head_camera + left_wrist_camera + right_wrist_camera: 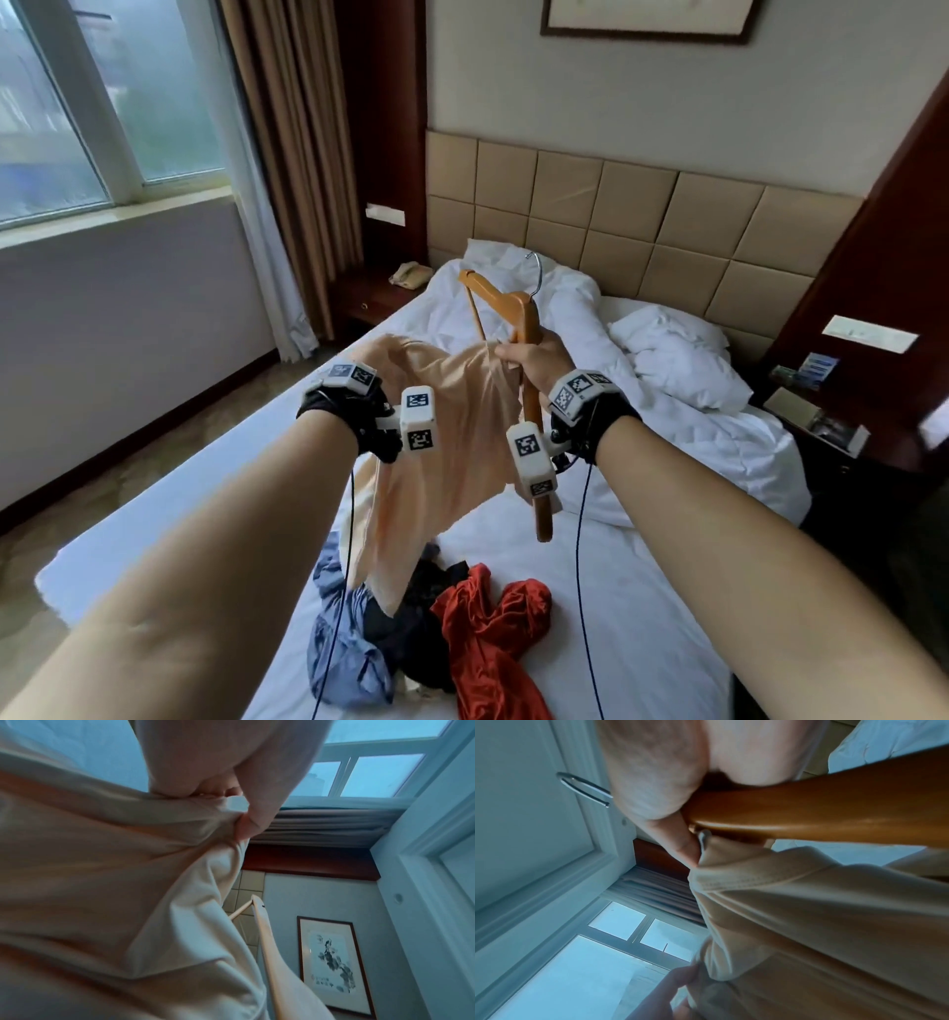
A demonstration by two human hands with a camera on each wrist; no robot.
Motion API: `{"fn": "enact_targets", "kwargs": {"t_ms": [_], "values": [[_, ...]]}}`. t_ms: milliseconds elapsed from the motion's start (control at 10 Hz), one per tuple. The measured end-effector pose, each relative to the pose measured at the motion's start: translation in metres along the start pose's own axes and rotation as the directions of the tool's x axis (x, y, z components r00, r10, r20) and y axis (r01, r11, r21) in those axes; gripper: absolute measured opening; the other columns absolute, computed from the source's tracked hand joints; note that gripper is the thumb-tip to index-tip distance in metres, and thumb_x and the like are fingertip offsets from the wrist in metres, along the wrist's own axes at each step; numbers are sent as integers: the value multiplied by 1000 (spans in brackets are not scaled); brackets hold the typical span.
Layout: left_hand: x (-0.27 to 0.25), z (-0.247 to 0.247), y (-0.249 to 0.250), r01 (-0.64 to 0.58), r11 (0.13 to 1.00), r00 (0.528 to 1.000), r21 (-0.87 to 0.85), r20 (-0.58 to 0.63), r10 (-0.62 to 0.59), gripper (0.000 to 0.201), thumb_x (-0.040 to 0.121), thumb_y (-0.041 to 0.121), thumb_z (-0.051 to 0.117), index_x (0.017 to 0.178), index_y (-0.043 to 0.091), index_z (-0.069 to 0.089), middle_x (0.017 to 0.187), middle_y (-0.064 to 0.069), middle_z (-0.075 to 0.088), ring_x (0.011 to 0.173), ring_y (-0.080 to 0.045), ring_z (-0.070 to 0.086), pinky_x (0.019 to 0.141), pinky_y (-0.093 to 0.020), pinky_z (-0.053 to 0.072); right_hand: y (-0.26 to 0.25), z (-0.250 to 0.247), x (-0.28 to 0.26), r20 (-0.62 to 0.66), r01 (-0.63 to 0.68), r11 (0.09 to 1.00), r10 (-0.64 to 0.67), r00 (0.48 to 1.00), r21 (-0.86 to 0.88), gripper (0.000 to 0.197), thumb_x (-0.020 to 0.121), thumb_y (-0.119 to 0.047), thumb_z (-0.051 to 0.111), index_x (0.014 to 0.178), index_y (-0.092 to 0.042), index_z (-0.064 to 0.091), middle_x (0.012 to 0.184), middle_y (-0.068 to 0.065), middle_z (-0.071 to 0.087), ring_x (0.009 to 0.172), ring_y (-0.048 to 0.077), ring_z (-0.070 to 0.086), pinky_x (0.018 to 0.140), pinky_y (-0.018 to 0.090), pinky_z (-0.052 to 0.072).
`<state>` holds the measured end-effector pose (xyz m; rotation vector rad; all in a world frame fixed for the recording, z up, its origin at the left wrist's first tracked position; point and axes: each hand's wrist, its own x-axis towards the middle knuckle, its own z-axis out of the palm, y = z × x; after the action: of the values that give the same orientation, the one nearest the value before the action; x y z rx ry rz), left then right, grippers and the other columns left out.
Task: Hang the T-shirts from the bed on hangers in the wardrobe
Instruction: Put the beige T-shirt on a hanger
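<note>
1. You are standing over the white-sheeted bed [642, 591], where a heap of loose garments is lying near its foot: a crumpled blue one [341, 652], a dark one [411, 611] and a shiny red one [493, 632], all waiting to be hung.
2. You are holding the peach cotton T-shirt [441, 437] up in the air above that heap, stretched between both hands.
3. You are gripping the orange wooden hanger with a metal hook [524, 318] on end, one arm pointing down beside the cloth.
4. Your right hand [534, 360] is curling round the hanger and pinching the shirt's hemmed edge against it.
5. Your left hand [231, 787] is clamping a bunch of the fabric between thumb and fingers.
6. You are partway through dressing the hanger, I judge; next, the opening probably needs spreading so the lower arm slides inside.
</note>
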<state>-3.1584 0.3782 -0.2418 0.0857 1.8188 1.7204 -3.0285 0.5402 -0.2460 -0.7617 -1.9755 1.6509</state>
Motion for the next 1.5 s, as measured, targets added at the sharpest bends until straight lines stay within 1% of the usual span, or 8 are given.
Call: {"fn": "enact_targets", "kwargs": {"t_ms": [100, 400, 700, 900, 1000, 1200, 1300, 1500], "values": [[4, -6, 3, 42, 992, 997, 122, 59, -50, 30, 104, 12, 36, 75, 13, 43, 79, -12, 53, 64, -19, 46, 31, -14, 40, -6, 20, 2, -8, -5, 1000, 5, 1000, -23, 24, 84, -3, 69, 70, -16, 54, 59, -1, 55, 57, 14, 55, 58, 25, 46], [43, -49, 21, -101, 888, 995, 448, 23, 102, 47, 72, 35, 68, 108, 5, 58, 100, -7, 61, 95, -28, 61, 82, -38, 52, -13, 81, 5, -51, -38, 988, 31, 998, -147, 24, 85, 2, 64, 71, -14, 53, 55, 2, 49, 48, 14, 47, 54, 25, 44], [48, -56, -1, 37, 947, 832, 319, 516, -206, 4, 96, 12, 54, 93, 10, 53, 109, -15, 56, 73, -26, 62, 61, -34, 56, -5, 110, -16, 45, 5, 953, 10, 999, -303, 30, 81, 3, 73, 73, -18, 54, 63, -6, 53, 54, 3, 53, 61, 20, 48], [50, -64, -16, 55, 957, 753, 283, 618, -226, 32, 99, 24, 56, 125, 7, 58, 114, -19, 61, 76, -33, 69, 69, -42, 61, -11, 112, -30, 78, 21, 937, 7, 997, -349, 20, 78, -2, 76, 84, -8, 58, 66, 2, 51, 56, 16, 51, 56, 28, 48], [47, -65, -18, 48, 950, 764, 308, 601, -234, 28, 95, 16, 58, 117, 0, 60, 104, -22, 60, 72, -32, 68, 69, -42, 61, -13, 112, -37, 40, 16, 925, -1, 999, -381, 37, 60, -19, 70, 91, -1, 61, 70, 2, 50, 63, 15, 50, 63, 25, 46], [39, -61, -29, -5, 920, 796, 392, 558, -234, 15, 95, 16, 59, 92, 2, 59, 70, -15, 65, 57, -26, 67, 77, -40, 59, -9, 101, -46, 38, 10, 896, 7, 999, -445, 26, 72, 4, 66, 75, -17, 52, 64, -2, 47, 59, 11, 45, 63, 26, 41], [32, -58, -36, -39, 920, 810, 391, 551, -200, 11, 96, 8, 60, 87, 2, 58, 71, -14, 64, 56, -20, 68, 57, -33, 61, -5, 93, -47, 6, 8, 884, -6, 1000, -468, 26, 76, 0, 70, 74, -20, 54, 67, -1, 51, 63, 12, 49, 65, 29, 43], [20, -56, -46, -252, 836, 786, 488, 607, -118, 19, 89, 26, 73, 104, 15, 72, 96, -9, 70, 84, -16, 69, 75, -31, 60, 1, 68, -61, -109, -9, 832, -62, 992, -554, 26, 78, -5, 68, 70, -24, 51, 67, -4, 55, 68, 16, 53, 68, 30, 45]]}}
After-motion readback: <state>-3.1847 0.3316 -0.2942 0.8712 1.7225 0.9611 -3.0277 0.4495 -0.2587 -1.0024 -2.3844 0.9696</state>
